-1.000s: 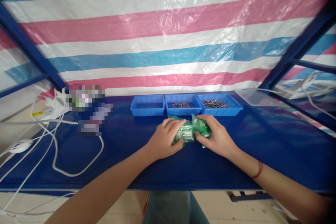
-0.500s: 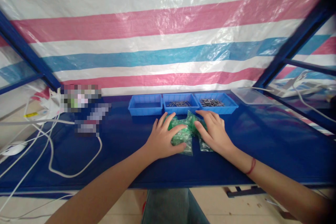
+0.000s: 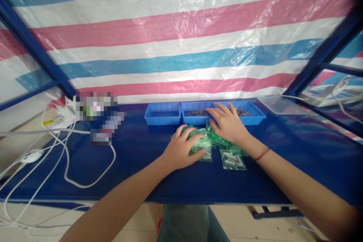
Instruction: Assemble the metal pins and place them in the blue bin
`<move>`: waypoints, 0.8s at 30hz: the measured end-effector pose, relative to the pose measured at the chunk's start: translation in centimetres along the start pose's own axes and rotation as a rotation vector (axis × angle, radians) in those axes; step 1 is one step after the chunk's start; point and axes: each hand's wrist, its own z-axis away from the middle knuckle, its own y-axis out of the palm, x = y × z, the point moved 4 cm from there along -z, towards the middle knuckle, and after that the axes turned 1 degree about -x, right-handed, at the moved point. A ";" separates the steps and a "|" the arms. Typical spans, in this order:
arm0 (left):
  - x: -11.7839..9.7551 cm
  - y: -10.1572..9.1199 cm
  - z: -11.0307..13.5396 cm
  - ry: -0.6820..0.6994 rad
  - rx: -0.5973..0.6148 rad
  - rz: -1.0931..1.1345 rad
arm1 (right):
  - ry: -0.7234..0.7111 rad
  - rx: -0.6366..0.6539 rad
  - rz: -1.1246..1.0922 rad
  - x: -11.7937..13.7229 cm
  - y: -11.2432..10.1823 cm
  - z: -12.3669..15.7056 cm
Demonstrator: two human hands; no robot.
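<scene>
A heap of small green plastic bags (image 3: 211, 143) lies on the blue table (image 3: 136, 166) in front of three blue trays. My left hand (image 3: 181, 148) rests on the left part of the heap, fingers curled over the bags. My right hand (image 3: 227, 123) lies open, fingers stretched forward over the heap's far side, its fingertips at the front rim of the middle tray (image 3: 198, 113). One flat bag (image 3: 232, 160) lies apart beneath my right wrist. The middle tray and the right tray (image 3: 249, 115) hold small metal pins. The left tray (image 3: 162, 113) looks empty.
White cables (image 3: 68, 162) loop over the table's left side, next to blurred packages (image 3: 99, 119). A clear plastic lid (image 3: 279, 104) lies at the back right. Blue frame posts (image 3: 317, 64) and a striped tarpaulin (image 3: 181, 45) close off the back.
My right hand has moved forward off the bags toward the middle and right trays. The heap has spread out, and one bag now lies apart under my right wrist. My left hand stays on the heap.
</scene>
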 end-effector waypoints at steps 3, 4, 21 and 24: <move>0.1 0.0 -0.1 0.016 -0.008 0.027 | -0.025 0.049 -0.037 -0.6 1.1 -0.3; 0.2 0.0 -0.1 0.022 -0.008 0.039 | -0.025 0.055 -0.053 -0.8 1.4 -0.3; 1.8 0.1 -0.6 -0.101 -0.136 0.369 | -0.055 -0.260 -0.245 -2.6 -9.4 1.3; 2.9 0.2 -0.9 -0.202 -0.238 0.474 | -0.158 -0.204 -0.240 -2.6 -12.1 2.4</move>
